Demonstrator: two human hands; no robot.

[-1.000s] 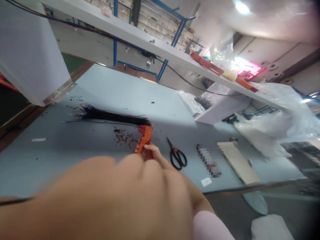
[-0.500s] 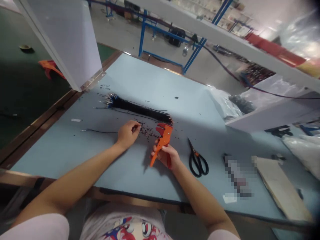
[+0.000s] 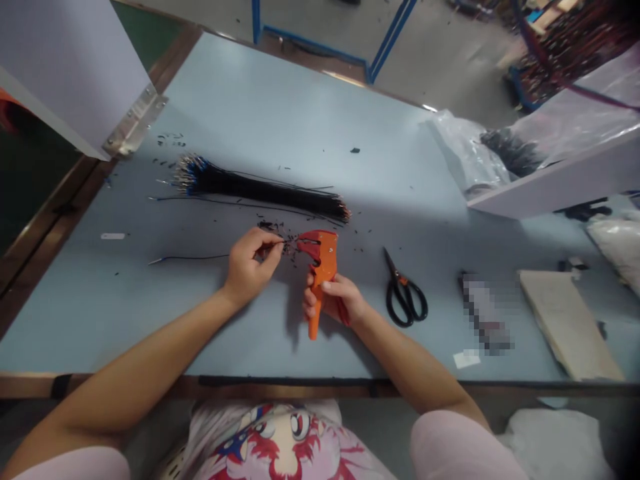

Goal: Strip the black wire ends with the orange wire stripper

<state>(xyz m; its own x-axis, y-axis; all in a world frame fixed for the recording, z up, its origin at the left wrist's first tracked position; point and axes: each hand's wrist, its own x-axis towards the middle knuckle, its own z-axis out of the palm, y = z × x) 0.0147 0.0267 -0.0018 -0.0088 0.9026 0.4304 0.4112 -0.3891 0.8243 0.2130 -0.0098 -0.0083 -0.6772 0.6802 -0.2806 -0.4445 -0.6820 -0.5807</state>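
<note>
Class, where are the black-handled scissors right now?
In the head view, the black-handled scissors lie on the blue worktop, just right of the right hand and its orange wire stripper.

No readable text — the pixelated item [image 3: 485,312] and white slip [image 3: 467,359] show none.

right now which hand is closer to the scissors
Right. The right hand holds the orange wire stripper just left of the scissors, not touching them. The left hand is farther left, beyond the stripper, holding a thin wire.
</note>
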